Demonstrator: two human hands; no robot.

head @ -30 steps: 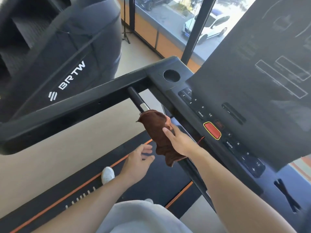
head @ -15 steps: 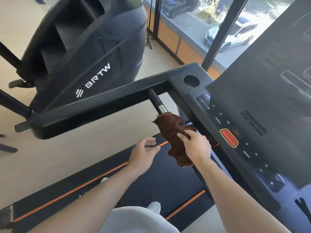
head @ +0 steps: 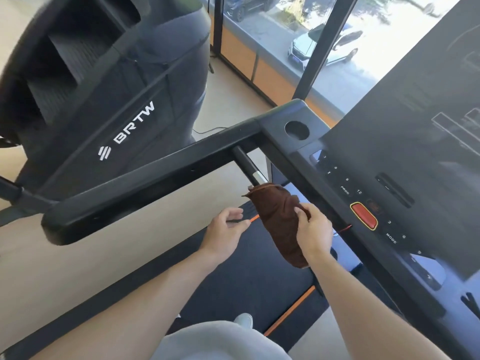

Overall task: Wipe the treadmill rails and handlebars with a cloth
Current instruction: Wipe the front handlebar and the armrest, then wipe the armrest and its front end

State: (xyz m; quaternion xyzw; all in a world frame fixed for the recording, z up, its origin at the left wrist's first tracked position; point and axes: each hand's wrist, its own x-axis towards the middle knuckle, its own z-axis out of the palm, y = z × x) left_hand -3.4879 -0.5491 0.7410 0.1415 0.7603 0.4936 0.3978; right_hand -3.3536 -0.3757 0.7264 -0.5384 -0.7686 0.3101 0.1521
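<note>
Two hands work here: right hand (head: 313,229) grips the brown cloth (head: 279,222) wrapped round the inner handlebar (head: 245,165); left hand (head: 226,229) hovers loosely curled, empty; a slip rightward could hit the red stop button (head: 363,215) nearby.

The handlebar (head: 248,164) is covered along its lower length by the cloth (head: 281,224). The right hand (head: 315,229) hides part of the cloth, and its palm side is turned away. The console (head: 405,162) is cut off by the right edge, its screen markings too faint to be read. The stair machine (head: 104,81) is blurred and cropped at top and left.
</note>
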